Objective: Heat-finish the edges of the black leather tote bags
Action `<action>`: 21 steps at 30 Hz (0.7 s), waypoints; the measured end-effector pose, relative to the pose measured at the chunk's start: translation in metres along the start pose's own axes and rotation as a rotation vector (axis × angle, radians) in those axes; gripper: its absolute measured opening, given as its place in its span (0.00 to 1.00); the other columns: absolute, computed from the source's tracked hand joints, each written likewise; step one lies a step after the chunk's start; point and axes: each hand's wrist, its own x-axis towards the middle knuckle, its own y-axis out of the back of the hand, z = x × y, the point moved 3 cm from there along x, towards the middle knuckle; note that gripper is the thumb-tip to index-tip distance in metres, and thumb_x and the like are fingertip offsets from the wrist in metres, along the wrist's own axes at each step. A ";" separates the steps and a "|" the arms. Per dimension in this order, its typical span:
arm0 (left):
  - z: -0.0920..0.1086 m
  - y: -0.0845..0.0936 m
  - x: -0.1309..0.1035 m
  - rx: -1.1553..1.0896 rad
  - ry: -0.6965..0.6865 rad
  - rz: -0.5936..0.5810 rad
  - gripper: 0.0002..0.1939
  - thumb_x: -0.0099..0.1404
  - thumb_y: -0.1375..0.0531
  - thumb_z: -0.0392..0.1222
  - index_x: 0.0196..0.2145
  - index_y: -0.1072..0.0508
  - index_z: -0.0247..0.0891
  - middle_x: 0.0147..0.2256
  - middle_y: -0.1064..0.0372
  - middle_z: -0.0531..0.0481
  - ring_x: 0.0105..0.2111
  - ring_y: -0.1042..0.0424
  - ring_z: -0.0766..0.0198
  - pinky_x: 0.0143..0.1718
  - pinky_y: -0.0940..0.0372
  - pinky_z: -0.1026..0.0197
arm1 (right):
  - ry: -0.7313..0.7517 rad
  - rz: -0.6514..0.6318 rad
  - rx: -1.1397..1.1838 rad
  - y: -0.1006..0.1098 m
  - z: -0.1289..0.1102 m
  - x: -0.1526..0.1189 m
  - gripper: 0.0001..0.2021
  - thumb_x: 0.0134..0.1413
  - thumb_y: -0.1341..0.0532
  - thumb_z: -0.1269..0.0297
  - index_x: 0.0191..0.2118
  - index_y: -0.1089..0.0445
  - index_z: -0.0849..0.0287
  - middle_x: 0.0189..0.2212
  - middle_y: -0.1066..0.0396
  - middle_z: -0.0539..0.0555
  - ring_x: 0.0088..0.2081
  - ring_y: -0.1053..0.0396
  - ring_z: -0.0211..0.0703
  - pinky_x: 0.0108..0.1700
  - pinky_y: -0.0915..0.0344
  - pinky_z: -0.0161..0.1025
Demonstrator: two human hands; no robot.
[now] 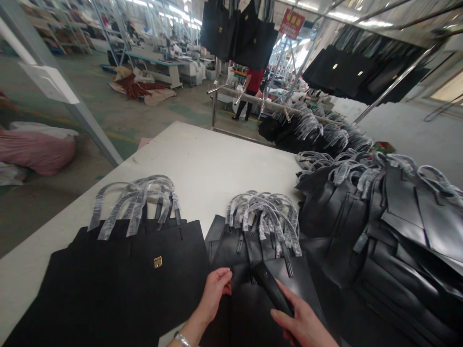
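My right hand (302, 320) is wrapped round a black, long-bodied handheld tool (272, 286) whose exact kind I cannot make out. The tool's head is at the base of a handle on a black bag panel (253, 308). My left hand (217, 289), a metal band on its wrist, has its fingers curled in a pinch at the left edge of this panel. Handles wrapped in clear film (265, 212) arch up from the stack there. Left of it lies another stack of black bag panels (119, 279), with a gold clasp (158, 261) and film-wrapped handles (133, 202).
A large heap of black bag pieces (376, 226) covers the right side of the white table (202, 159). Behind it, a metal rail (246, 96) and hanging black bags (238, 33) stand. A grey post (72, 101) rises at the left. Farther off is a person in red (254, 82).
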 end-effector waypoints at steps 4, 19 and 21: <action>-0.001 -0.002 0.003 0.048 -0.014 0.027 0.17 0.58 0.38 0.53 0.25 0.32 0.34 0.20 0.36 0.54 0.20 0.37 0.70 0.22 0.41 0.67 | -0.020 -0.051 0.033 0.000 0.012 0.002 0.35 0.51 0.42 0.66 0.65 0.50 0.58 0.21 0.33 0.45 0.17 0.36 0.33 0.17 0.41 0.27; 0.023 0.018 0.006 0.799 -0.457 0.097 0.07 0.64 0.44 0.37 0.39 0.27 0.40 0.37 0.31 0.49 0.37 0.31 0.62 0.40 0.36 0.61 | 0.019 -0.003 -0.052 0.003 0.002 0.008 0.35 0.51 0.41 0.66 0.66 0.49 0.57 0.22 0.30 0.46 0.18 0.34 0.35 0.19 0.38 0.29; 0.033 0.018 0.011 1.066 -0.574 -0.099 0.10 0.68 0.47 0.36 0.42 0.28 0.41 0.39 0.32 0.49 0.39 0.31 0.62 0.42 0.37 0.62 | 0.008 -0.060 -0.072 -0.003 0.005 0.002 0.36 0.49 0.41 0.68 0.66 0.48 0.56 0.24 0.29 0.47 0.18 0.34 0.34 0.19 0.39 0.28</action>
